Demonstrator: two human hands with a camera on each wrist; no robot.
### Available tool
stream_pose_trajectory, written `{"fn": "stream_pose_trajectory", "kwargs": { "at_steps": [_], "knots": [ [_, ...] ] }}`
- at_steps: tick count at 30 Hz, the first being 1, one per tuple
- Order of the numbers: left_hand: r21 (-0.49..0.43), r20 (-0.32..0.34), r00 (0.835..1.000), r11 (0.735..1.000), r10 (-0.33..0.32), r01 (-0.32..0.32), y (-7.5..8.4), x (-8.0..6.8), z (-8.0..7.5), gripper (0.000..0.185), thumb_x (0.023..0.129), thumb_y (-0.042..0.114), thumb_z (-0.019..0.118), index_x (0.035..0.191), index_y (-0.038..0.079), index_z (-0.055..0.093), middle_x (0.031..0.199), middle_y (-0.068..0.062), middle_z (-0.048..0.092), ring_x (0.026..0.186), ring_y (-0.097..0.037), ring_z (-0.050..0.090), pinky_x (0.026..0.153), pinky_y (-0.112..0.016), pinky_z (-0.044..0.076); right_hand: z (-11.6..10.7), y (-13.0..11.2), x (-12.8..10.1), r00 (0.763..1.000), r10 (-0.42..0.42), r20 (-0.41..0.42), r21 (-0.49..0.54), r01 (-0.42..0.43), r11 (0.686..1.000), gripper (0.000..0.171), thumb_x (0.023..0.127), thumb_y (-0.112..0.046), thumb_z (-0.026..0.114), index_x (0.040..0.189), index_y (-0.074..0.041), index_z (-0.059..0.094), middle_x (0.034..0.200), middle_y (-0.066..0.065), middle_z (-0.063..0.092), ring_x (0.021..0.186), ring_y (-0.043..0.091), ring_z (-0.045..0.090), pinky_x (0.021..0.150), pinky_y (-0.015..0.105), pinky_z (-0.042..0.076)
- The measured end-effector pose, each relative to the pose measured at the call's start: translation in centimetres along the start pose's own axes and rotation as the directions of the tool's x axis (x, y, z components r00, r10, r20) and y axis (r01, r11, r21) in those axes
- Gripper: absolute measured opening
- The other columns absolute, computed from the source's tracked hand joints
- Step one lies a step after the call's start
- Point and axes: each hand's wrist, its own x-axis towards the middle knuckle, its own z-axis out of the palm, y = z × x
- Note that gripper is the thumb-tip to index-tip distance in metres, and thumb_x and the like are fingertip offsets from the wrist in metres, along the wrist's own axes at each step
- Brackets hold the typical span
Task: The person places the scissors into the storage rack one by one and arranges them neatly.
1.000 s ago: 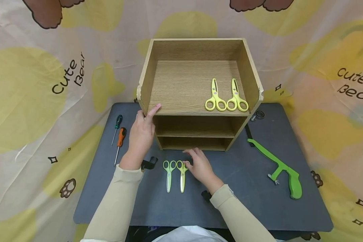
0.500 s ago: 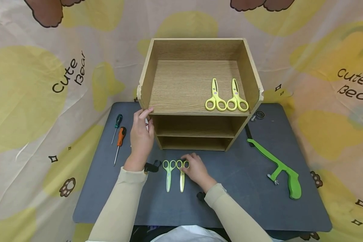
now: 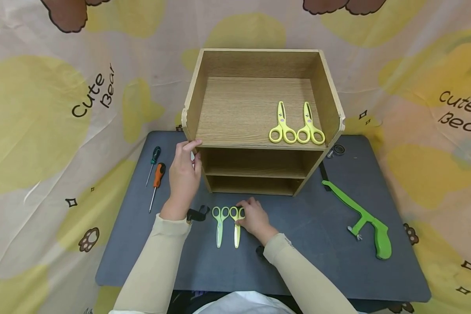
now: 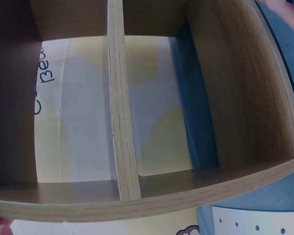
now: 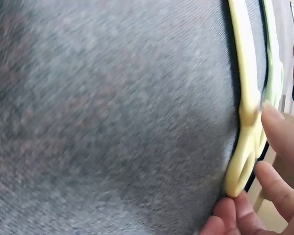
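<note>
Two yellow plastic scissors [image 3: 296,130] already up on top of the wooden shelf box [image 3: 255,65], two more below its front, right hand [image 3: 255,219] pinching the pale yellow scissors [image 3: 237,224], left hand [image 3: 183,176] gripping its corner.

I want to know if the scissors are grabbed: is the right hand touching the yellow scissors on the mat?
Touching. The right wrist view shows the fingers on the yellow scissors' handle loops.

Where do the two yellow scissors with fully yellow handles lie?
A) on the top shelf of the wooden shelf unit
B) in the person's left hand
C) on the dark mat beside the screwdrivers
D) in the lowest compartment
A: the two yellow scissors lie side by side on the top board of the wooden shelf unit, near its right wall.
</note>
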Motion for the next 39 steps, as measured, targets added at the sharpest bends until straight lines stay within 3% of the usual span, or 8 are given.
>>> {"fn": "stream_pose_trajectory", "kwargs": {
  "at_steps": [5, 13, 17, 21, 30, 39],
  "knots": [
    [-0.002, -0.002, 1.000, 1.000, -0.004, 0.004, 0.0, 0.1, 0.1, 0.046, 0.101, -0.006, 0.060, 0.135, 0.020, 0.046, 0.119, -0.024, 0.056, 0.066, -0.032, 0.054, 0.055, -0.042, 0.045, 0.2, -0.4, 0.0, 1.000, 0.009, 0.030, 0.006, -0.009, 1.000, 0.066, 0.079, -0.027, 0.095, 0.137, -0.015, 0.066, 0.121, 0.014, 0.054, 0.109, 0.030, 0.054, 0.075, 0.045, 0.055],
    [0.007, 0.022, 1.000, 1.000, -0.013, 0.013, 0.2, 0.2, 0.0, 0.046, 0.101, -0.006, 0.060, 0.135, 0.021, 0.044, 0.120, -0.024, 0.054, 0.067, -0.033, 0.056, 0.055, -0.042, 0.046, -0.1, -0.6, 0.1, 0.998, 0.022, 0.052, 0.112, -0.027, 0.993, 0.065, 0.076, -0.015, 0.096, 0.135, -0.014, 0.066, 0.125, 0.023, 0.049, 0.115, 0.040, 0.054, 0.094, 0.050, 0.051],
    [0.010, 0.036, 0.999, 1.000, -0.014, 0.014, 0.2, 0.3, 0.0, 0.045, 0.102, -0.005, 0.060, 0.136, 0.020, 0.043, 0.120, -0.025, 0.054, 0.066, -0.033, 0.053, 0.054, -0.042, 0.044, -0.4, -0.8, 0.2, 0.997, -0.027, 0.072, 0.144, 0.016, 0.989, 0.054, 0.078, -0.009, 0.093, 0.127, -0.013, 0.070, 0.120, 0.020, 0.061, 0.112, 0.038, 0.058, 0.100, 0.051, 0.047],
    [0.011, 0.040, 0.999, 1.000, -0.016, 0.016, 0.1, 0.3, 0.0, 0.045, 0.102, -0.005, 0.060, 0.136, 0.020, 0.044, 0.119, -0.025, 0.054, 0.066, -0.034, 0.053, 0.055, -0.042, 0.045, -0.5, -0.6, 0.3, 0.994, -0.062, 0.086, 0.131, 0.050, 0.990, 0.046, 0.081, -0.009, 0.091, 0.123, -0.012, 0.072, 0.107, 0.009, 0.072, 0.101, 0.030, 0.063, 0.106, 0.049, 0.042],
    [0.011, 0.038, 0.999, 1.000, -0.019, 0.018, 0.1, 0.1, 0.0, 0.046, 0.101, -0.006, 0.060, 0.135, 0.019, 0.044, 0.119, -0.025, 0.054, 0.067, -0.034, 0.053, 0.054, -0.042, 0.044, -1.1, -0.1, 0.3, 0.993, -0.035, 0.114, 0.220, 0.009, 0.975, 0.038, 0.085, -0.007, 0.087, 0.120, -0.016, 0.076, 0.095, 0.001, 0.068, 0.081, 0.016, 0.058, 0.072, 0.035, 0.050],
    [0.018, 0.040, 0.999, 1.000, -0.025, 0.024, 0.2, 0.2, 0.0, 0.046, 0.101, -0.005, 0.061, 0.136, 0.020, 0.044, 0.120, -0.025, 0.054, 0.067, -0.034, 0.054, 0.055, -0.044, 0.045, -3.2, -1.0, -0.3, 0.994, -0.065, 0.089, 0.268, 0.039, 0.963, 0.035, 0.088, -0.007, 0.084, 0.121, -0.014, 0.077, 0.091, 0.002, 0.065, 0.074, 0.017, 0.055, 0.065, 0.033, 0.049]
  ]
}}
